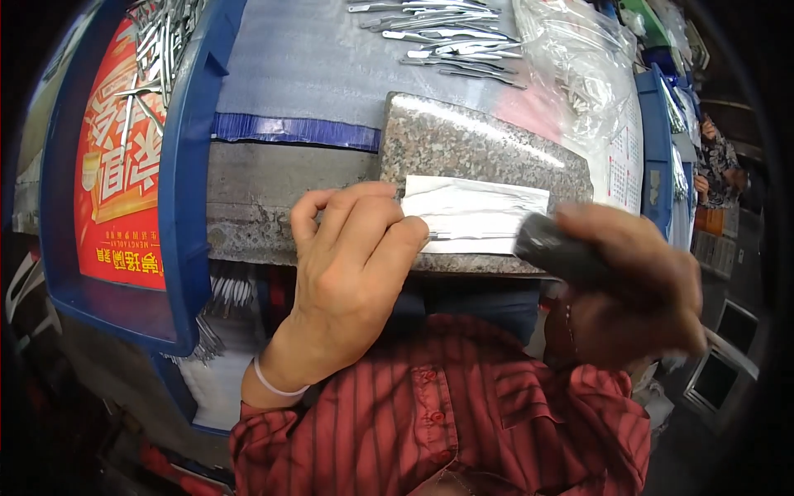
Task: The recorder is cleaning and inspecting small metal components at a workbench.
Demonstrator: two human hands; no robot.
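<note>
On a speckled granite slab lies a white sheet of paper with worn, streaked marks across it. My left hand is at the sheet's left edge, its fingers curled and closed. A bit of thin metal seems to show by its thumb, but what it grips is mostly hidden. My right hand, smeared by motion, is wrapped round a dark, thick cylindrical object. The blunt end of this object is over the right end of the paper; whether it touches cannot be seen.
Several slim metal instruments lie at the far side of the table. More metal pieces fill part of a blue tray at left, over a red printed sheet. Clear plastic bags lie far right, near another blue bin. Another person is at right.
</note>
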